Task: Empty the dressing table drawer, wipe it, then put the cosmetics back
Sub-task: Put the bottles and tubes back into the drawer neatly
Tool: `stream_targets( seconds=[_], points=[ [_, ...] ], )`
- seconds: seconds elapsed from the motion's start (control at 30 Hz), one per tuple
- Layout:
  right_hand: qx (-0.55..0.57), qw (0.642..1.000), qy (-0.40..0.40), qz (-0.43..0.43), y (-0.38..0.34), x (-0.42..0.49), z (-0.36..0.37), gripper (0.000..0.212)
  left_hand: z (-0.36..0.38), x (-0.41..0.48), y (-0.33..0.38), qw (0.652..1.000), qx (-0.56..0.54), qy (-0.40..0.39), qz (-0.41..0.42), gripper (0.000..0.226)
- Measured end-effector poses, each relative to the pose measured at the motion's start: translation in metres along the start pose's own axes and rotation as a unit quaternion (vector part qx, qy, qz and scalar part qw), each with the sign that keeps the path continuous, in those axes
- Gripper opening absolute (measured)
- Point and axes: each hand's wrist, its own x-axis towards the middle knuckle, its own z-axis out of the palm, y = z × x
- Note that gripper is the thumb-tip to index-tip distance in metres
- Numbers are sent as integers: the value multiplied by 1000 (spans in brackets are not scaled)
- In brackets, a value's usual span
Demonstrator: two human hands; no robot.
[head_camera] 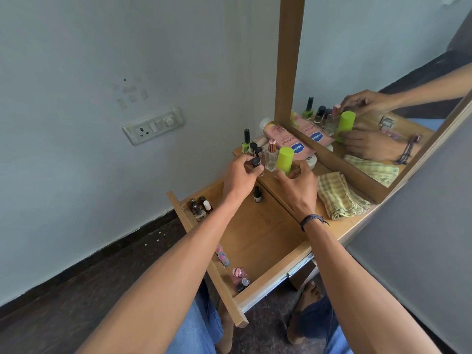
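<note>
The mirror (383,93) stands in its wooden frame at the far right, and it reflects my hands and the bottles. Below it runs the wooden surface (357,222). The drawer (263,233) is pulled out of it toward me, open, with most of its floor bare.

A checked cloth (339,198) lies folded on the surface to the right, just beside the mirror frame. A pink tube (283,139) lies on its side at the far end, against the frame.

My left hand (241,175) is over the far edge of the drawer, its fingers pinching a small dark-capped bottle (256,163). My right hand (298,186) is just beside it, fingers curled round the base of a green bottle (284,158), which stands upright. I cannot tell whether either bottle touches the surface.

Between my hands and a little farther stands a clear perfume bottle (271,157). Left of it is a green nail polish (246,141) with a tall black cap.

In the drawer, a cluster of small bottles (200,206) sits in the far-left corner. One dark vial (257,194) stands alone by the far wall. Pink items (240,277) are in the near-left corner.
</note>
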Motion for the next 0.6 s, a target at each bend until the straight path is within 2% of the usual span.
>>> stream_targets(
  seconds=[0.13, 0.27, 0.43, 0.6],
  points=[
    [20, 1000, -2, 6, -4, -6, -4, 25, -18, -18, -9, 1000, -22, 5, -5, 21],
    [21, 999, -27, -29, -8, -28, -6, 27, -41, -38, -29, 1000, -24, 10, -4, 21],
    [-85, 984, -114, -106, 5, -75, 13, 31, -50, -61, -54, 999, 5, 22, -24, 22],
    [-185, 971, -149, -27, 25, -86, 38, 36, -50, -79, -65, 996, 80, 19, -20, 19]
  ],
)
